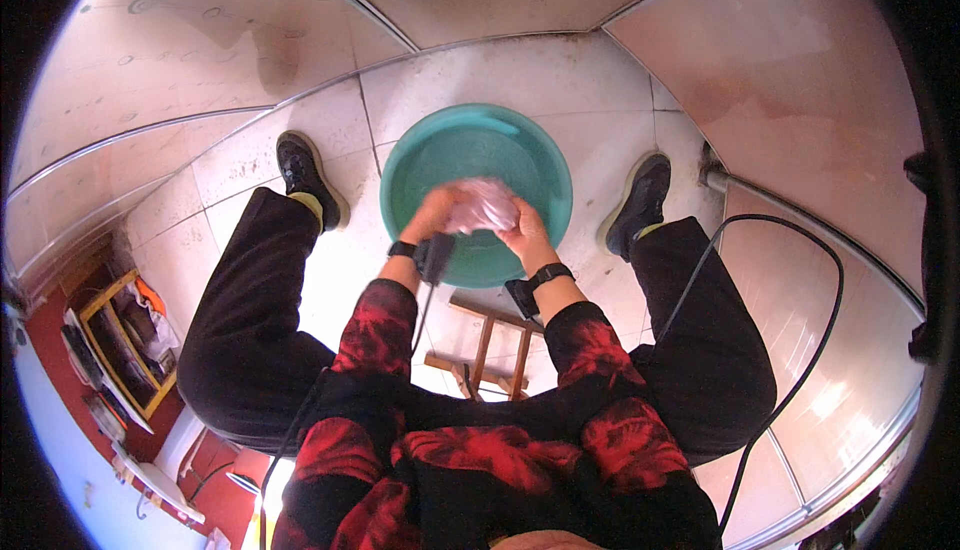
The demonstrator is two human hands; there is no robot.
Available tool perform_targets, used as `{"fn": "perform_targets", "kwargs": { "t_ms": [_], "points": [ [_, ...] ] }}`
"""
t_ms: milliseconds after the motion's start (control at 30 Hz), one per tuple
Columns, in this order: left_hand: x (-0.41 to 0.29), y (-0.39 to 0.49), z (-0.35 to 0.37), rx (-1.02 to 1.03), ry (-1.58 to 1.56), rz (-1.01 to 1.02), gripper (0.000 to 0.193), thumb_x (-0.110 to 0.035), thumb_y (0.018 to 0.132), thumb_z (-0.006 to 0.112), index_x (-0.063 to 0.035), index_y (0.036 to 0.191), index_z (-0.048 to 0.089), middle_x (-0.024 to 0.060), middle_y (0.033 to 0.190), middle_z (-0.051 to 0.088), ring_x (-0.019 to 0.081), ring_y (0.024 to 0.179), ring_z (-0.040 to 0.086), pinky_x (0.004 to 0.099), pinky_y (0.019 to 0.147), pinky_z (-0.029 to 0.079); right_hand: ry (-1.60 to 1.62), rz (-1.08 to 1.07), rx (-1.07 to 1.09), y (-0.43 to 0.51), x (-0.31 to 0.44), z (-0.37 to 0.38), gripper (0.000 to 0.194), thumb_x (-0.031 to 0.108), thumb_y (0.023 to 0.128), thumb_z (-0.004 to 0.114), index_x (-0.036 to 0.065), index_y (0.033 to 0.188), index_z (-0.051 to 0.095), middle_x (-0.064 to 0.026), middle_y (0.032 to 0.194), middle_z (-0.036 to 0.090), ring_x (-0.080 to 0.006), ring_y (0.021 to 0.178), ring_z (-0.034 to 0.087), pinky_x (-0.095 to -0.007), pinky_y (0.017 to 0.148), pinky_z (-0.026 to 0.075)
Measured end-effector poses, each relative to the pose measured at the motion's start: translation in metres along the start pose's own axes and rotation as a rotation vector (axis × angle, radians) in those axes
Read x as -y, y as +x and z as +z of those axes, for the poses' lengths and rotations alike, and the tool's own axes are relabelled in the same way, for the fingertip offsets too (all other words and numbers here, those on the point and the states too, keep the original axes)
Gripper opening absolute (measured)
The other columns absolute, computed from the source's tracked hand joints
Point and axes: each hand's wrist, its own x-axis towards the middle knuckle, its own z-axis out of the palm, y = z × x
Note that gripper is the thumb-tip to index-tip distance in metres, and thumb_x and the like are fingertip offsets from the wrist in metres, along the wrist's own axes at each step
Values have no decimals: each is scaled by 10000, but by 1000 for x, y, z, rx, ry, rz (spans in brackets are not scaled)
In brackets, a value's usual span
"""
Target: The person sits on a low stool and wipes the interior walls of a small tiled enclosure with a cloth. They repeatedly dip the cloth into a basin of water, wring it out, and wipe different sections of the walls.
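A bunched piece of pale pink cloth (484,206) is held between my two hands, above a round green plastic basin (551,152) on the floor. My left hand (439,209), blurred, grips the cloth's left side. At its right end my right hand (523,224) has hold of the fabric. Each wrist wears a black strap with a small dark device. The basin's inner wall shines, but I cannot tell how much water it contains.
Pale tiles (427,77) lie under the basin, between my black shoes. A wooden frame (487,347) stands between my legs. Smooth panels (765,62) rise around me. A black cable (840,280) loops at my right. At the left are a yellow-framed box (131,347) and assorted items.
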Motion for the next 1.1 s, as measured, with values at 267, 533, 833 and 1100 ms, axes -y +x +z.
{"fn": "perform_targets", "kwargs": {
  "t_ms": [267, 533, 833, 1100],
  "points": [
    [42, 51, -30, -785, 713, 423, 381, -270, 874, 611, -77, 1196, 676, 202, 1188, 647, 352, 1046, 626, 449, 913, 476, -482, -192, -132, -10, 18, 13, 586, 316, 821, 700, 235, 1367, 501, -47, 1326, 538, -263, 1230, 472, -536, 872, 426],
    [41, 23, 115, -494, 574, 411, 352, -356, 912, 649, -56, 1094, 610, 224, 984, 695, 437, 939, 667, 466, 777, 519, -122, -167, 21, -10, 38, 16, 619, 471, 917, 610, 109, 1405, 494, -64, 1364, 556, -261, 1232, 523, -468, 996, 441],
    [-35, -1, 31, -567, 863, 215, 431, -468, 955, 531, -93, 1107, 680, 237, 1155, 652, 416, 1067, 618, 467, 861, 502, -281, -192, 156, -9, 11, 47, 457, 234, 911, 557, 125, 1352, 505, -62, 1366, 549, -289, 1294, 494, -540, 1045, 408],
    [50, 41, 47, -655, 713, 339, 420, -393, 837, 711, -104, 1139, 669, 267, 1161, 606, 418, 1008, 599, 472, 847, 483, -296, -12, 42, -8, 30, 29, 764, 602, 863, 658, 168, 1451, 433, -75, 1468, 437, -339, 1297, 455, -583, 1017, 409]
  ]
}}
